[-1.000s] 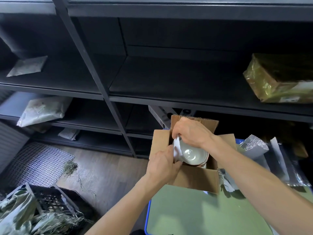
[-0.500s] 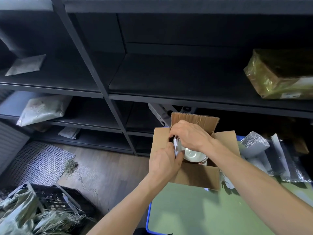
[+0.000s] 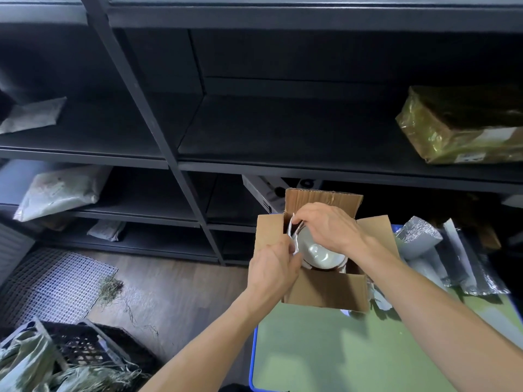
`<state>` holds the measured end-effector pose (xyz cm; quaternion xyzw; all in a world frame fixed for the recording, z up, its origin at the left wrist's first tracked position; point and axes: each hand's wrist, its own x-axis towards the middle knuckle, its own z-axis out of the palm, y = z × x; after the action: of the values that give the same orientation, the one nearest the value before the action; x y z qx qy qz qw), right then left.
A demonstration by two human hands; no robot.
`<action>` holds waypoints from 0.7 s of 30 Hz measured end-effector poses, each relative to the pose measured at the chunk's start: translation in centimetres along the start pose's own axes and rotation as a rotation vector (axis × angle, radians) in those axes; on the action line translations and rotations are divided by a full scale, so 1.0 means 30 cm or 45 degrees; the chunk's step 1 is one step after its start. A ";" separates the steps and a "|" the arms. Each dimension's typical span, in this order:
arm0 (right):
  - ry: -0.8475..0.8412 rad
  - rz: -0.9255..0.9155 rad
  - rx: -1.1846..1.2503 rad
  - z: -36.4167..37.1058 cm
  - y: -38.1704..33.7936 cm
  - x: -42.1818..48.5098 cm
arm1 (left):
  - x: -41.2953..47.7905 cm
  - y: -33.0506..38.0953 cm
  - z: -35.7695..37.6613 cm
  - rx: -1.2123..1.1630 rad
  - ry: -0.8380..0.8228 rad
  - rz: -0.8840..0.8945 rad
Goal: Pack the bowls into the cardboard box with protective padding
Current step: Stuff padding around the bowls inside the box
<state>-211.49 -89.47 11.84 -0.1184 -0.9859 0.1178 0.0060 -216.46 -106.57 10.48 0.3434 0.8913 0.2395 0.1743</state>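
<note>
An open cardboard box (image 3: 325, 292) stands on the green table, all flaps up. Inside it sits a white bowl (image 3: 321, 254), its hollow facing up; a brown rim shows beneath it, perhaps another bowl. A thin white padding sheet (image 3: 294, 239) stands between the bowl and the box's left wall. My left hand (image 3: 273, 268) pinches the sheet's lower edge at the box's left side. My right hand (image 3: 328, 229) reaches over the bowl from the right and grips the sheet's upper edge with its fingertips.
The green table (image 3: 325, 349) has a blue rim. Silver foil padding bags (image 3: 441, 253) lie to the right of the box. Black shelving (image 3: 254, 131) rises behind, holding a wrapped parcel (image 3: 464, 128) and pale bags (image 3: 59, 190). On the floor at left are a crate (image 3: 76, 346) and a wire mat.
Both hands have shifted slightly along the padding sheet at the box's left wall, and the sheet stands narrower and more upright beside the bowl. The box and bowl have stayed put.
</note>
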 end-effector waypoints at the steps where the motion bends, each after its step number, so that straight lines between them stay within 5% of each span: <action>1: 0.004 0.020 0.004 -0.002 -0.002 -0.007 | 0.002 -0.004 -0.008 0.002 0.010 0.015; 21: 0.186 0.574 0.086 -0.105 0.233 -0.588 | -0.043 0.194 0.152 -0.035 -0.056 0.655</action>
<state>-192.61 -86.30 13.56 -0.3434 -0.9270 0.1402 0.0549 -210.30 -102.29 10.09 0.5617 0.7672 0.2804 0.1314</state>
